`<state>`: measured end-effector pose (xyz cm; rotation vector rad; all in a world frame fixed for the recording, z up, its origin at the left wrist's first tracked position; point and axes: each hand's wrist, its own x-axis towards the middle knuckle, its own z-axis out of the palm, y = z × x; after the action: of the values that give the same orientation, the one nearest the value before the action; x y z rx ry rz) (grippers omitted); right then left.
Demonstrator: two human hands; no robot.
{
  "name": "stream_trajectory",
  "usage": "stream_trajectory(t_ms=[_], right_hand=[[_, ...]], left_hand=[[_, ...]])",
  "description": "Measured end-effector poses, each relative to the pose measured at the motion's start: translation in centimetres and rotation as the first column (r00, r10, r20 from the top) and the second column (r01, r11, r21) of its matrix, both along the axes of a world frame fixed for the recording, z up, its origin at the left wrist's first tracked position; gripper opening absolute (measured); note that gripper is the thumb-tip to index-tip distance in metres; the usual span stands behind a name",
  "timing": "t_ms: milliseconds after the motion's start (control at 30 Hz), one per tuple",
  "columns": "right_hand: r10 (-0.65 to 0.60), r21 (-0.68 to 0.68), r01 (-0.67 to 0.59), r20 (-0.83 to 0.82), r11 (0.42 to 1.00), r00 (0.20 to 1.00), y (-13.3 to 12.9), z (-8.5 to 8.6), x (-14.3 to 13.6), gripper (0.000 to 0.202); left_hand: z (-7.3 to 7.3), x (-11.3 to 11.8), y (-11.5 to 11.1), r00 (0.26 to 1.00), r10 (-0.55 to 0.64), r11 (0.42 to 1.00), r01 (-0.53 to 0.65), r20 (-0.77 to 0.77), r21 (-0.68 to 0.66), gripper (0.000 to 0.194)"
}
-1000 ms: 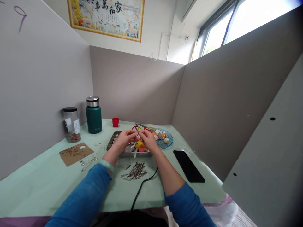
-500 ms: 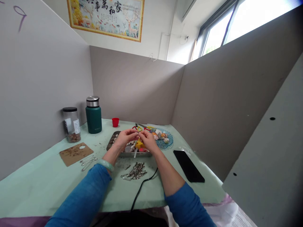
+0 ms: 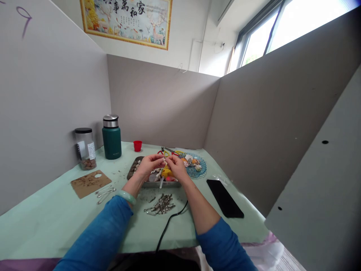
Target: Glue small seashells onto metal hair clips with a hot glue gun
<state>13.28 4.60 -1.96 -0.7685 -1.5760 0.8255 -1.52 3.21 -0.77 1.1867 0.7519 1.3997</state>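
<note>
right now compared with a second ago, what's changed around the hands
Very little: the left hand and right hand made only slight finger shifts, close together over the metal tray. No pick-up or release is visible; what lies between the fingertips is too small to make out. The tray, metal pile and blue plate stayed put.

- Left hand [image 3: 149, 165] and right hand [image 3: 177, 165] pinch 1 small pale piece [image 3: 164, 162] above the metal tray [image 3: 172, 184].
- Metal clips [image 3: 163, 204] lie heaped before the tray.
- 1 green flask [image 3: 111, 142] stands just beside 1 clear jar [image 3: 85, 150].
</note>
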Motion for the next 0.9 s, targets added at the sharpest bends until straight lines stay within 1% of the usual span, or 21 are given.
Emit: stream_trajectory(t_ms=[233,400,500,633,800,900], right_hand=[[0.007,0.003,-0.007,0.013,1.0,1.0,0.2,-0.4,0.0,0.026],[0.034,-0.006,-0.034,-0.009,0.999,0.999,0.3,-0.6,-0.1,0.026],[0.02,-0.001,-0.02,-0.001,1.0,1.0,0.3,-0.6,0.0,0.024],[-0.017,0.034,0.015,0.053,0.999,0.998,0.4,-0.7,0.0,0.021],[-0.038,0.047,0.034,0.084,0.998,0.996,0.3,-0.7,0.0,0.019],[-0.033,0.063,0.026,0.106,0.998,0.994,0.0,-0.4,0.2,0.018]], left_hand=[[-0.2,0.0,0.1,0.998,-0.016,0.999,0.015,0.052,0.032,0.035],[-0.2,0.2,0.0,0.999,0.007,1.0,-0.009,0.054,0.025,0.039],[0.0,0.3,-0.2,0.999,0.018,1.0,-0.018,0.031,0.018,0.04],[0.4,0.4,-0.7,0.999,0.029,0.999,-0.029,-0.02,0.026,0.044],[0.6,0.4,-0.9,0.996,0.033,0.996,-0.027,-0.077,0.082,0.048],[0.5,0.3,-0.7,0.994,0.043,0.995,-0.033,-0.103,0.098,0.044]])
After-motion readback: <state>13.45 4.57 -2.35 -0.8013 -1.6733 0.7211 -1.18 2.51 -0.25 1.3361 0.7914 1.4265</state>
